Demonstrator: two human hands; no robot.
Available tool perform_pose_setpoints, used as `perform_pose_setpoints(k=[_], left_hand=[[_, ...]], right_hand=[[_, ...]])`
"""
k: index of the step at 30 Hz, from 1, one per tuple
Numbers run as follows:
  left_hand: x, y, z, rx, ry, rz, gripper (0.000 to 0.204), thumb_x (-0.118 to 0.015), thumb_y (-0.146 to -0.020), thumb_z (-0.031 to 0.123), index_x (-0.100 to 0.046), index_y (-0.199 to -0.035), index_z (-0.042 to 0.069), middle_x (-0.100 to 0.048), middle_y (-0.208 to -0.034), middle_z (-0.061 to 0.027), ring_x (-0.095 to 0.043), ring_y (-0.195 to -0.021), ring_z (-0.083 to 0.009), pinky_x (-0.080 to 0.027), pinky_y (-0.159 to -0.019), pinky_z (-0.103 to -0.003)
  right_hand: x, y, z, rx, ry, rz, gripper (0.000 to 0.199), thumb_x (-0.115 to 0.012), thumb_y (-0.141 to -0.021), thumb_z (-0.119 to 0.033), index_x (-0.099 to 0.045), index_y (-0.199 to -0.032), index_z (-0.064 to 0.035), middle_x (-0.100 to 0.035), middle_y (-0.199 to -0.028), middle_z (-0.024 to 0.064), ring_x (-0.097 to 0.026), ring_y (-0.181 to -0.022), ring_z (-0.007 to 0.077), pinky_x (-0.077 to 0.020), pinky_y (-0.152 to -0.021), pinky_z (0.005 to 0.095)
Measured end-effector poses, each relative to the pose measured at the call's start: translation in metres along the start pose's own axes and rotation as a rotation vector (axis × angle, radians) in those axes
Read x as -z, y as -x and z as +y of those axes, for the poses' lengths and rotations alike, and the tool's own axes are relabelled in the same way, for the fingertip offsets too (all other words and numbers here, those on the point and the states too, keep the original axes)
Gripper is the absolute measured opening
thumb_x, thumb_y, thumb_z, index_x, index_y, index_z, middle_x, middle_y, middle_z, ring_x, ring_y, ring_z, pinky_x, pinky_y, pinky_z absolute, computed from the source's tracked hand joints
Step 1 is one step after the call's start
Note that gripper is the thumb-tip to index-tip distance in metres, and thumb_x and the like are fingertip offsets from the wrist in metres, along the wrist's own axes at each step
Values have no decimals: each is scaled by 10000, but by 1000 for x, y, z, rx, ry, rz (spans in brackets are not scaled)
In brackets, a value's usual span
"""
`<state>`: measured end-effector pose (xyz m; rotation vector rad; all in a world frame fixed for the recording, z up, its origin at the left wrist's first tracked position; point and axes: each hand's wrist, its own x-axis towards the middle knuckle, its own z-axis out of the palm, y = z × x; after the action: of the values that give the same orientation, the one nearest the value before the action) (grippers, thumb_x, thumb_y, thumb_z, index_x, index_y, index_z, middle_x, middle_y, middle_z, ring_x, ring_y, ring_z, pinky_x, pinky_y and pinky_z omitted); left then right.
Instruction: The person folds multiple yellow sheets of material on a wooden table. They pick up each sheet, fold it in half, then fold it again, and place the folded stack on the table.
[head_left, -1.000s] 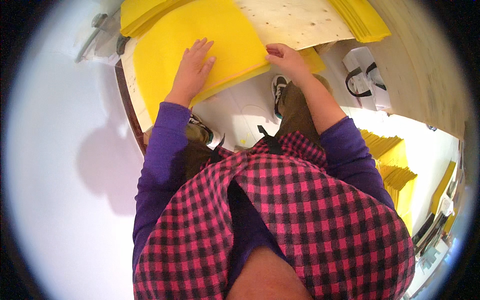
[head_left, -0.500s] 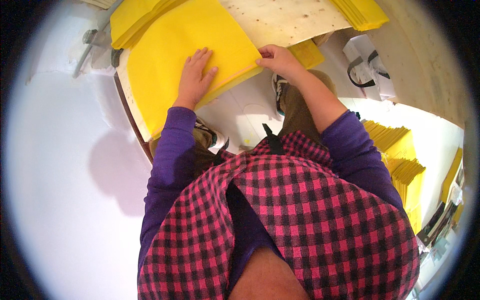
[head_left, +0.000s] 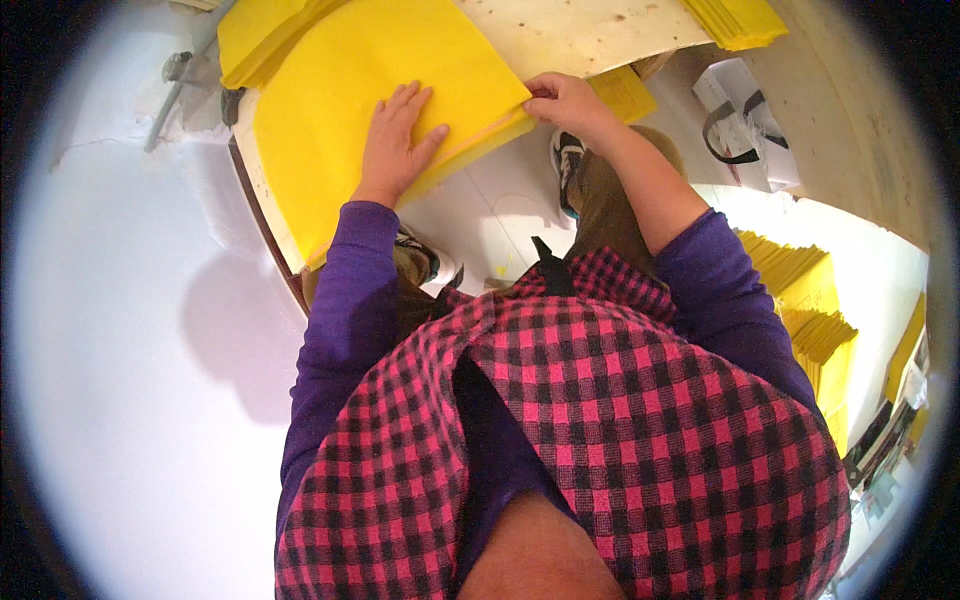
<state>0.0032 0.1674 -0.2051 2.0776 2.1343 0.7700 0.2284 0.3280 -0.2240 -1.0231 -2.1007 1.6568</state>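
Taking the middle of the view as the clock's centre, the yellow sheet (head_left: pixel 335 115) lies at 11 o'clock on a pale wooden board (head_left: pixel 580 35), its near edge marked by a pale strip. The left hand (head_left: pixel 398 148), also at 11 o'clock, rests palm down on the sheet, fingers slightly spread and thumb apart, gripping nothing. The right hand (head_left: pixel 562 106), between 12 and 1 o'clock, has thumb and fingertips pinched together on the sheet's near right corner. A folded yellow bundle (head_left: pixel 268 45) sits beyond the sheet, toward 11 o'clock, and a second yellow pile (head_left: pixel 735 22) lies between 1 and 2 o'clock. Just beside the right hand, at 1 o'clock, another yellow piece (head_left: pixel 625 92) shows below the board's edge. At 2 o'clock stands a white box-shaped bag (head_left: pixel 735 95) with black handles, and at 3 o'clock are yellow stacks (head_left: pixel 815 285). A pink-and-black checked apron (head_left: pixel 640 430) over purple sleeves (head_left: pixel 345 290) covers the view from 4 to 7 o'clock.
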Motion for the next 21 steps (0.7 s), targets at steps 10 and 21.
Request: perform_pose_setpoints(k=[10,21], left_hand=[[0,-2,-1,1,-10,4,607,-599,-814,447,-507,-1272,60,-451,-1361,-163,-369,-1298,-337,-229,-1081,-506],[4,-3,2,-7,1,-13,688,-580,-791,539,-499,-1282,64,-440,-1361,-189,-363,-1298,-356,-229,-1077,-506]], right_hand=[[-8,1,-8,224,160,238,428,-683,-790,-168,-559,-1184,-57,-613,-1041,92,-598,-870,191,-499,-796,310],[-11,-10,-9,519,333,331,226,-692,-755,-205,-664,-959,-112,-534,-1170,103,-493,-1109,295,-400,-968,378]])
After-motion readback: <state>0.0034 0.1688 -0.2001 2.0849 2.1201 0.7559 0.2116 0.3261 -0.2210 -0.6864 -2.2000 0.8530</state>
